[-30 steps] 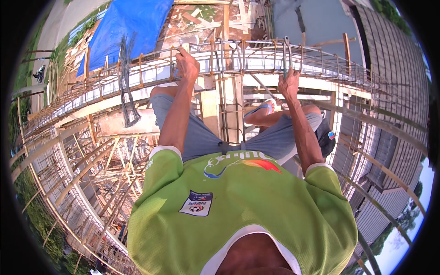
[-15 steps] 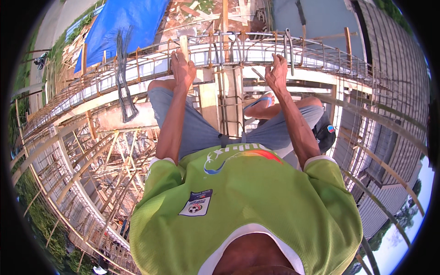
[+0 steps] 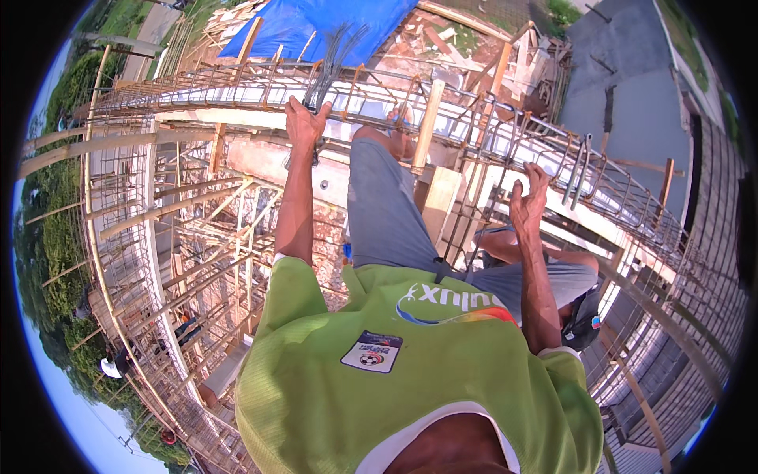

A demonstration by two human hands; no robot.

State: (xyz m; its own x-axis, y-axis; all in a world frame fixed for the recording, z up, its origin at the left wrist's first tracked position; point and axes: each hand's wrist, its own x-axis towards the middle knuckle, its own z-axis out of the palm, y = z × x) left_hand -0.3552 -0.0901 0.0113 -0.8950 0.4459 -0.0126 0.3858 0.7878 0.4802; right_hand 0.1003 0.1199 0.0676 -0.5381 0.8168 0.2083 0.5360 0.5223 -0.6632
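My left hand (image 3: 305, 125) reaches to the rebar cage (image 3: 237, 83) and closes around a bundle of thin grey tie wire (image 3: 335, 59), which runs between thumb and fingers and hangs below the hand. Part of the grip is hidden by the back of the hand. My right hand (image 3: 529, 201), its thumb and fingers apart and seemingly holding nothing, is at the near edge of the cage on the right. Just right of it, pincers (image 3: 578, 172) with long handles hang on the cage's bars. A wooden stick (image 3: 428, 122) stands upright against the cage between my hands.
I sit astride the beam, one bent knee (image 3: 379, 158) near the cage. Timber and bamboo scaffolding (image 3: 213, 213) fills the drop at the left. Beyond the beam lie a blue tarp (image 3: 316, 31) and scrap wood. A grey wall (image 3: 624, 103) and corrugated roofing (image 3: 711, 261) stand right.
The view has turned toward the left. My left hand has moved left along the cage from beside the wooden stick to the tie wire bundle. My right hand stays near the pincers, its fingers looser.
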